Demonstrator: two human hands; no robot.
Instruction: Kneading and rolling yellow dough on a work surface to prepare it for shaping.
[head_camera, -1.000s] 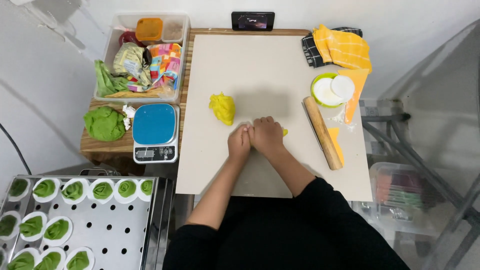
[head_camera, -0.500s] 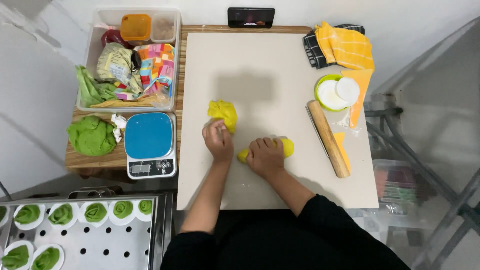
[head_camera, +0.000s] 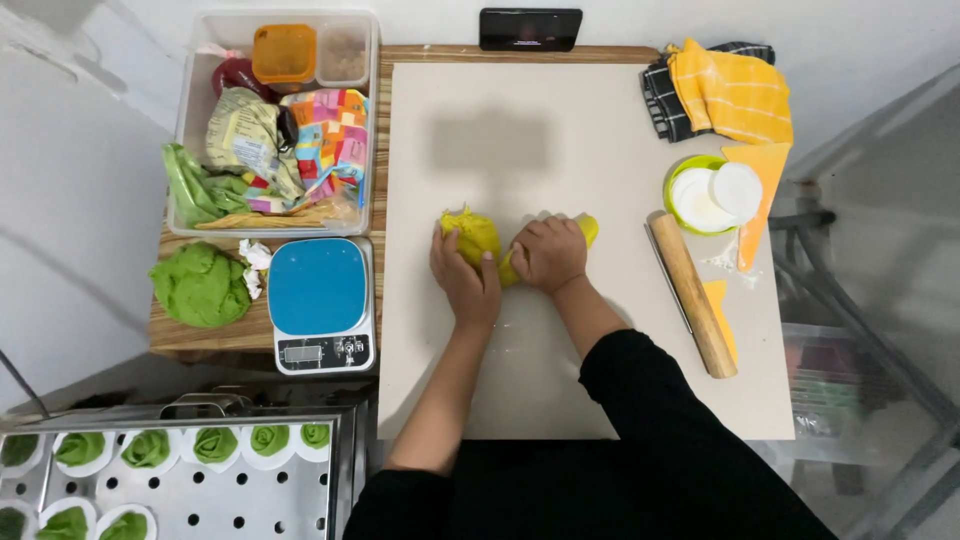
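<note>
Hands (head_camera: 505, 265) closed in; yellow dough (head_camera: 470, 234) under left.

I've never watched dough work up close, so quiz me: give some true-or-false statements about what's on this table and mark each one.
1. The left hand touches a yellow dough lump. True.
2. The right hand holds the rolling pin. False: the pin lies untouched to the right, and that hand covers a small yellow dough piece.
3. The kitchen scale has a blue top. True.
4. The green dough ball sits on the scale. False: it lies on the wooden table, left of it.
5. Green dough shapes fill a perforated metal tray. True.
</note>
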